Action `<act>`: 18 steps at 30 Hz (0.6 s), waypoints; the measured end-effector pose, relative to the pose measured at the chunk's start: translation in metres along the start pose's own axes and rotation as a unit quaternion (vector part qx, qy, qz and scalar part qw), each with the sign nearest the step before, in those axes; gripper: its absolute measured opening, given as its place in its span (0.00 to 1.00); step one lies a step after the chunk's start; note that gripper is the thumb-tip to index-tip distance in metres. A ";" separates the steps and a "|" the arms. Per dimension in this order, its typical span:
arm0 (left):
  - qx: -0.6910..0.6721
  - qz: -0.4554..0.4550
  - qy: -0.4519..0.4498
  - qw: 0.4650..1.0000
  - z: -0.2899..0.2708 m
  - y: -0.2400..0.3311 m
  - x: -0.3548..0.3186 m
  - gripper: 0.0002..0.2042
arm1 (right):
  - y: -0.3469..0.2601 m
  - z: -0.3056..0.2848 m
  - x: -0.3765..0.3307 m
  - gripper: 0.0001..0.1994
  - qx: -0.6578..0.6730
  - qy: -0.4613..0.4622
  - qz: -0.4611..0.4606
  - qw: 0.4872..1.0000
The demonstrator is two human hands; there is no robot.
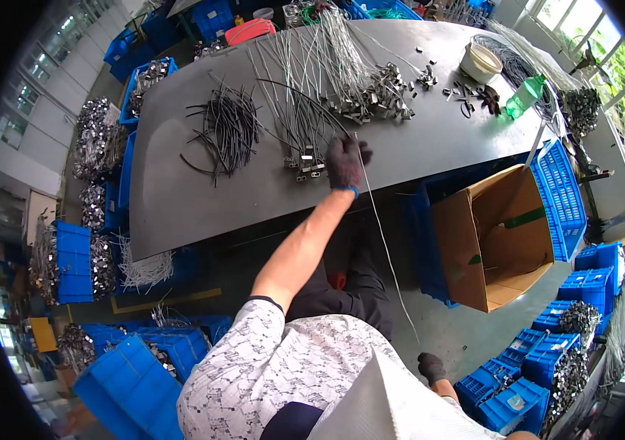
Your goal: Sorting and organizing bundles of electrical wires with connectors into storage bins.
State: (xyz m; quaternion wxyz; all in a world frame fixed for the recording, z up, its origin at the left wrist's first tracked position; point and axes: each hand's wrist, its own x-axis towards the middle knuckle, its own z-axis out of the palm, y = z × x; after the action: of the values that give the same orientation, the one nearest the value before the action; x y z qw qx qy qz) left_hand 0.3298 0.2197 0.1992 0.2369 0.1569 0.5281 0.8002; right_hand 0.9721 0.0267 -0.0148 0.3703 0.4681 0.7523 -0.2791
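Observation:
My left hand (347, 161), in a dark glove with a blue band at the wrist, is above the front edge of the grey table (202, 216). Its fingers are closed on a thin pale wire (383, 235), which hangs past the edge toward the floor. Beside this hand lie small metal clips (306, 165) on the ends of wires. A black tube (320, 110) curves up to the fingers; whether it is held I cannot tell. My right hand (432, 368), also gloved, is low at my right side, close to the wire's lower end. Its fingers are too unclear to read.
Black tubes (228, 128) lie in a heap on the left of the table. Metal clips (378, 95) and pale wires (334, 44) cover its far middle. A green bottle (525, 95) and a bowl (481, 63) stand right. Nearby are a cardboard box (459, 242) and blue crates (136, 389).

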 end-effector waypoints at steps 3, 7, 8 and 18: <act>0.046 0.074 0.024 0.996 0.003 0.039 0.012 0.08 | 0.000 -0.012 0.007 0.17 0.012 0.002 0.031 0.999; 0.129 0.184 0.026 0.974 -0.022 0.027 0.021 0.06 | -0.015 -0.033 0.016 0.16 0.010 0.021 0.010 1.000; 0.109 0.138 0.028 0.984 -0.031 0.020 0.025 0.06 | -0.014 -0.032 0.017 0.16 0.010 0.025 0.006 1.000; 0.265 0.244 0.133 0.923 -0.079 -0.004 0.049 0.09 | -0.014 -0.026 -0.006 0.15 0.006 0.033 0.022 0.999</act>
State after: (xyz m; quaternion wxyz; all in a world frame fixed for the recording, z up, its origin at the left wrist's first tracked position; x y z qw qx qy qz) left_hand 0.2503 0.1872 0.1645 -0.0883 0.2305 0.6926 0.6777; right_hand 0.9533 0.0378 0.0057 0.3485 0.4960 0.7519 -0.2591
